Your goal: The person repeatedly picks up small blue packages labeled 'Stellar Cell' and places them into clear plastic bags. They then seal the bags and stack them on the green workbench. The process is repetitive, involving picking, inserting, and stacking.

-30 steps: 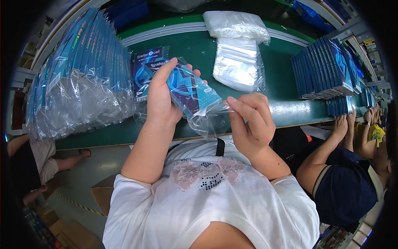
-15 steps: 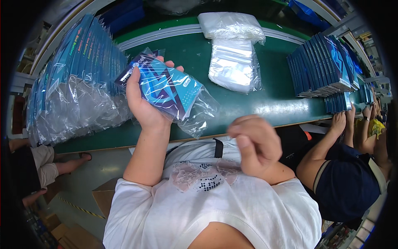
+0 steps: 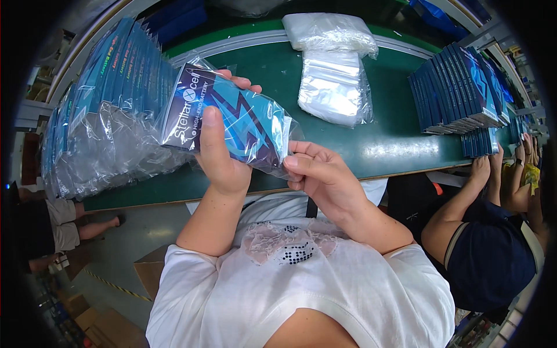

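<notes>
My left hand (image 3: 223, 153) is closed around a flat blue and dark purple battery box (image 3: 238, 119), its thumb across the front and fingertips showing over the far edge. A clear plastic bag (image 3: 200, 62) encloses the box, with loose film past its right end. At that end, my right hand (image 3: 319, 174) pinches the film between thumb and fingers, close to the box's corner. Left of my left hand stands a dense row of similar bagged boxes (image 3: 125, 75), upright with their loose bag ends toward me.
Stacked clear bags (image 3: 331, 87) lie on the green table (image 3: 267, 69), with a folded bundle of plastic (image 3: 331, 32) behind. Several unbagged blue boxes (image 3: 455, 90) stand at the right. A co-worker's hand (image 3: 480, 168) is at the table's edge there. A cardboard box (image 3: 149, 269) sits on the floor.
My right hand has moved left and up to the bag's loose end and taken hold of it. The box has turned its front more toward me, and the bag's end lies closer to the box.
</notes>
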The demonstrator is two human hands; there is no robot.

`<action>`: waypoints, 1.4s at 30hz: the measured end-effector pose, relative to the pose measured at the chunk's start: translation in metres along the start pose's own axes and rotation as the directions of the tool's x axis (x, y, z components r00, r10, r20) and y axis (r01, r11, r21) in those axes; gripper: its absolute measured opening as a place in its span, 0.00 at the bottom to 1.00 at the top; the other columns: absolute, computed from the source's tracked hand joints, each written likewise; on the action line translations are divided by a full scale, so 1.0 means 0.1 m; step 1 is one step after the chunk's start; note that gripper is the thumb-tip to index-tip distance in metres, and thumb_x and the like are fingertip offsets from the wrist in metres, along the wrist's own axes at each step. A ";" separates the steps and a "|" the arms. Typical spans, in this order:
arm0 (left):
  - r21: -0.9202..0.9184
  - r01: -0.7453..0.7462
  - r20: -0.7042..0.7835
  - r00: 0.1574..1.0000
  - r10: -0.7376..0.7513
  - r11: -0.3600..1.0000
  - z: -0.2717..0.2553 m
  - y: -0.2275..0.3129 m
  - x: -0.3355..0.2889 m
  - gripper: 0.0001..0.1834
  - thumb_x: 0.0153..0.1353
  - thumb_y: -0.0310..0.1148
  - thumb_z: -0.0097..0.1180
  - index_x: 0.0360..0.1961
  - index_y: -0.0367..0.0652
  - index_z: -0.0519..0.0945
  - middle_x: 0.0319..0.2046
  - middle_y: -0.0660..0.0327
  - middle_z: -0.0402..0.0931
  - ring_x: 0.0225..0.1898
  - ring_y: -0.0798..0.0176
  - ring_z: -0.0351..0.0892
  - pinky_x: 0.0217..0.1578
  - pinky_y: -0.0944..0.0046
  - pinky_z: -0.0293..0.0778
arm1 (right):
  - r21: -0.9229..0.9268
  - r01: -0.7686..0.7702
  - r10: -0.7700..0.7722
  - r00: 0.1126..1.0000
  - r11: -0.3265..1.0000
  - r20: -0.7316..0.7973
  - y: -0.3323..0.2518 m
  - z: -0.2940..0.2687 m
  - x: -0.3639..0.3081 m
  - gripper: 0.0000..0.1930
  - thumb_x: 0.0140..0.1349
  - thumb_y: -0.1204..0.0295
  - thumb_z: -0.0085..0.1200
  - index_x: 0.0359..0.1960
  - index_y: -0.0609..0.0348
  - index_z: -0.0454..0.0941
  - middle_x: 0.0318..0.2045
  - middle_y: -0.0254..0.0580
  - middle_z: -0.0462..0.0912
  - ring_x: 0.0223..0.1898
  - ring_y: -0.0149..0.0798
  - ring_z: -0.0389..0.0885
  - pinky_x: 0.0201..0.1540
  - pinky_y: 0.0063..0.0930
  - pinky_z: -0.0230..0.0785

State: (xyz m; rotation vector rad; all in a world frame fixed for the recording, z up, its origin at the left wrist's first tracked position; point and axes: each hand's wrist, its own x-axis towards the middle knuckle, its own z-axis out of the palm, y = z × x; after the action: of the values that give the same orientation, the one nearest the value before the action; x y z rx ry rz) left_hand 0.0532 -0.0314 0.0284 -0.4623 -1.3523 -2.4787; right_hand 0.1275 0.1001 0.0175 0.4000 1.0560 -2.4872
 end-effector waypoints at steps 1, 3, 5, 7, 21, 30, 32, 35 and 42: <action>-0.016 -0.003 0.023 1.000 0.003 1.000 -0.02 0.00 0.00 0.24 0.63 0.40 0.40 0.55 0.34 0.63 0.48 0.52 0.67 0.49 0.58 0.70 0.51 0.52 0.68 | -0.006 -0.020 0.020 1.000 1.000 0.000 -0.01 0.00 -0.01 0.18 0.54 0.69 0.62 0.44 0.64 0.72 0.31 0.31 0.79 0.30 0.22 0.72 0.34 0.18 0.61; -0.008 -0.027 0.079 0.997 0.027 1.000 -0.05 0.01 0.00 0.24 0.60 0.37 0.45 0.55 0.34 0.62 0.49 0.53 0.66 0.49 0.59 0.70 0.51 0.54 0.68 | -0.036 -0.060 0.061 0.998 0.998 0.001 -0.01 -0.02 -0.01 0.15 0.54 0.70 0.62 0.40 0.62 0.75 0.30 0.31 0.79 0.30 0.22 0.72 0.34 0.17 0.61; 0.037 -0.070 0.147 0.987 0.064 0.997 -0.04 0.02 -0.02 0.26 0.58 0.35 0.49 0.56 0.35 0.61 0.49 0.54 0.66 0.49 0.59 0.69 0.51 0.54 0.68 | -0.084 -0.101 0.102 0.995 0.991 0.003 -0.02 -0.06 -0.01 0.11 0.53 0.70 0.63 0.35 0.60 0.78 0.29 0.31 0.79 0.30 0.23 0.73 0.35 0.17 0.62; 0.047 -0.057 0.168 0.985 0.049 0.997 -0.04 0.03 -0.04 0.30 0.55 0.34 0.53 0.57 0.36 0.58 0.48 0.54 0.65 0.47 0.60 0.69 0.50 0.55 0.69 | -0.088 -0.129 0.133 0.990 0.988 0.038 -0.04 -0.11 0.00 0.08 0.53 0.70 0.63 0.32 0.58 0.79 0.29 0.32 0.80 0.30 0.23 0.73 0.36 0.17 0.62; -0.026 0.107 0.241 0.966 -0.097 0.994 -0.01 0.03 -0.01 0.35 0.50 0.35 0.57 0.57 0.39 0.58 0.47 0.55 0.64 0.48 0.60 0.68 0.51 0.54 0.67 | 0.276 0.013 -0.050 0.991 0.961 0.127 0.11 -0.25 -0.07 0.09 0.63 0.67 0.52 0.39 0.58 0.78 0.36 0.33 0.78 0.28 0.24 0.70 0.31 0.19 0.62; 0.161 -0.131 0.350 0.934 0.067 0.978 -0.04 0.00 -0.07 0.40 0.50 0.36 0.57 0.60 0.37 0.52 0.46 0.50 0.64 0.44 0.58 0.70 0.47 0.54 0.70 | 0.354 -0.224 0.138 0.958 0.908 0.252 0.01 -0.23 -0.09 0.15 0.64 0.67 0.50 0.47 0.66 0.73 0.31 0.32 0.74 0.26 0.22 0.66 0.27 0.17 0.59; 0.168 -0.117 0.357 0.933 0.050 0.979 -0.05 0.00 -0.09 0.40 0.49 0.35 0.57 0.61 0.37 0.52 0.46 0.50 0.64 0.44 0.58 0.70 0.47 0.55 0.70 | 0.295 -0.231 0.158 0.955 0.927 0.252 0.01 -0.26 -0.08 0.16 0.64 0.69 0.51 0.51 0.65 0.71 0.29 0.30 0.72 0.26 0.22 0.66 0.27 0.17 0.58; 0.111 -0.029 0.313 0.950 -0.007 0.993 -0.05 0.00 -0.13 0.40 0.49 0.34 0.58 0.61 0.39 0.53 0.46 0.53 0.64 0.45 0.59 0.69 0.48 0.54 0.70 | 0.389 -0.171 0.069 0.962 0.905 0.263 0.02 -0.25 -0.09 0.20 0.63 0.73 0.50 0.57 0.58 0.67 0.28 0.29 0.70 0.26 0.22 0.65 0.27 0.18 0.57; -0.001 0.118 0.273 0.955 -0.113 0.993 0.05 0.04 -0.14 0.37 0.50 0.35 0.57 0.60 0.40 0.55 0.46 0.56 0.64 0.47 0.60 0.69 0.51 0.52 0.68 | 0.438 -0.094 -0.058 0.945 0.894 0.321 0.08 -0.29 -0.09 0.33 0.61 0.78 0.47 0.67 0.48 0.51 0.29 0.32 0.69 0.25 0.25 0.64 0.30 0.21 0.58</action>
State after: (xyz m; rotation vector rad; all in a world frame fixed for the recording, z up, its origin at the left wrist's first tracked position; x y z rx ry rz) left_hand 0.0681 -0.0277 0.0288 -0.7745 -1.4987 -2.5975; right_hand 0.1424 0.1183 -0.0029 0.1123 0.3385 -2.6470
